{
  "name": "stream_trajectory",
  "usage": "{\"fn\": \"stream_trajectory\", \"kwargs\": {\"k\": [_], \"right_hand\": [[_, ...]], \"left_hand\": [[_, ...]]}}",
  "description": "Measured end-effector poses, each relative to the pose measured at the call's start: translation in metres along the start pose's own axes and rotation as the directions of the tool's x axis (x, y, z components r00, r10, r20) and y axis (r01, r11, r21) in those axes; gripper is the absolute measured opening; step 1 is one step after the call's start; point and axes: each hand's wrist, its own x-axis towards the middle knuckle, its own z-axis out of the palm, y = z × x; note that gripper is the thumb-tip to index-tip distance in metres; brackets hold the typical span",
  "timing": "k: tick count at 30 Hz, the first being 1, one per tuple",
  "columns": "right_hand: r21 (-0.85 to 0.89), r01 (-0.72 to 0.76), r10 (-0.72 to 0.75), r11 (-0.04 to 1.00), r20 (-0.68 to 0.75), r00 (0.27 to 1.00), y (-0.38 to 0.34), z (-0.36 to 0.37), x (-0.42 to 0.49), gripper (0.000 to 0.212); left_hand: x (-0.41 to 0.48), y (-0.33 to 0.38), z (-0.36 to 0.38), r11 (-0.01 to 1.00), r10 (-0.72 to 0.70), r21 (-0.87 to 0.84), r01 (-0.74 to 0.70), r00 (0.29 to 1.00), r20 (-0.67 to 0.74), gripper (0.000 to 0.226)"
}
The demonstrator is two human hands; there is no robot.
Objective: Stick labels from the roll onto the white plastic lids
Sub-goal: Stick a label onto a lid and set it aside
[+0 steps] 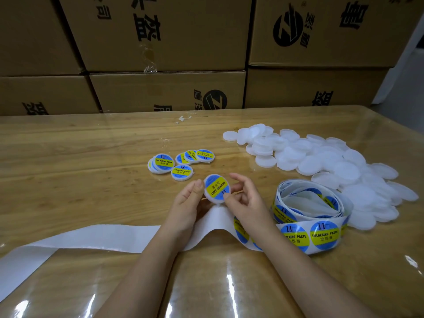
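Left hand (187,203) and right hand (244,198) are both pinching a round white plastic lid (216,188) bearing a glossy blue-yellow label; label roll (308,216) is lying beside them.

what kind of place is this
Likely a warehouse packing room: cartons stacked behind the table, a heap of blank lids, a label roll, and a labelled lid held by the left hand and right hand.

Plain lids: pile of round white plastic lids (332,161), far right.
Roll: coiled paper label roll (309,214), before this pile.
Labelled lids (181,162): left of that pile.
Held lid (216,188): between left hand (188,200) and right hand (245,198).
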Motion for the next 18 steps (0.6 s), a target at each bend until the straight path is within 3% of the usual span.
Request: {"fn": "stream_trajectory", "kwargs": {"k": [4,9,13,18], "right_hand": [[-0.004,0.021,-0.021,1.0,0.073,0.997,-0.0009,-0.0006,-0.0048,0.038],[0.008,-0.001,0.001,1.0,0.048,0.999,0.0004,-0.0005,-0.0024,0.028],[0.022,-0.002,0.0,1.0,0.089,0.996,0.0014,-0.0008,-0.0011,0.021],[0.119,-0.003,-0.015,0.993,0.148,0.989,-0.0003,0.0003,-0.0026,0.034]], "left_hand": [[-0.001,-0.0012,0.0048,0.997,-0.011,0.08,0.008,0.999,0.031,0.026],[-0.0022,-0.0018,0.0074,0.989,0.017,0.149,-0.023,0.999,0.045,0.014],[-0.0026,-0.0017,0.008,0.99,0.012,0.143,-0.014,1.0,0.016,0.021],[-0.0007,-0.0008,0.0066,0.984,0.033,0.18,-0.018,0.996,-0.08,0.03]]}}
